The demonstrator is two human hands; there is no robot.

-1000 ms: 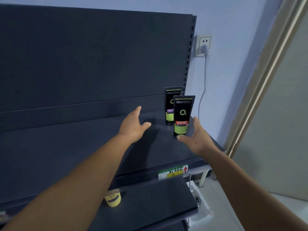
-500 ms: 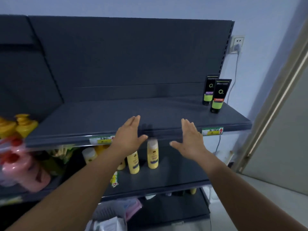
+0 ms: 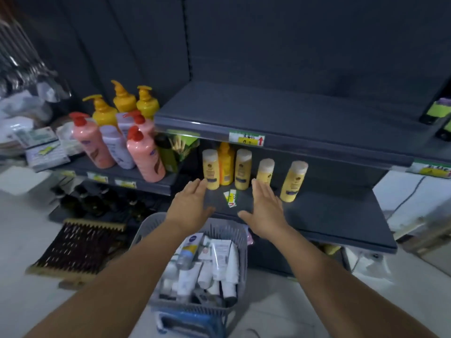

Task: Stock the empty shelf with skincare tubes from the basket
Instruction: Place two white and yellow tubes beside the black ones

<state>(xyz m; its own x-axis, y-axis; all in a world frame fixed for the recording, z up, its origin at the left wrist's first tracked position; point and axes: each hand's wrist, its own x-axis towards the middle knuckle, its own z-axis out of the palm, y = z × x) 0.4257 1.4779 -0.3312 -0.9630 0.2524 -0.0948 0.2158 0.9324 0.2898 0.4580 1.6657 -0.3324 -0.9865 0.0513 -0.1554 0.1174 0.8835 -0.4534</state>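
A grey slatted basket (image 3: 240, 240) stands on the floor below me, filled with several white skincare tubes (image 3: 220, 258). My left hand (image 3: 191, 206) and my right hand (image 3: 266, 208) hover above its far rim, fingers straight, both holding nothing. The dark grey upper shelf (image 3: 280, 118) is bare except for two black-and-green tubes (image 3: 436, 113) at its far right end, cut off by the frame edge.
Yellow bottles (image 3: 242, 168) stand on the lower shelf (image 3: 329, 215) behind my hands, with loose price tags (image 3: 230, 197). Pink and orange pump bottles (image 3: 144, 154) crowd the left shelf. A brown brush mat (image 3: 75, 247) lies on the floor at left.
My view has dropped from the upper shelf to the basket on the floor. Both hands came down from the shelf edge and now hover over the basket, still holding nothing.
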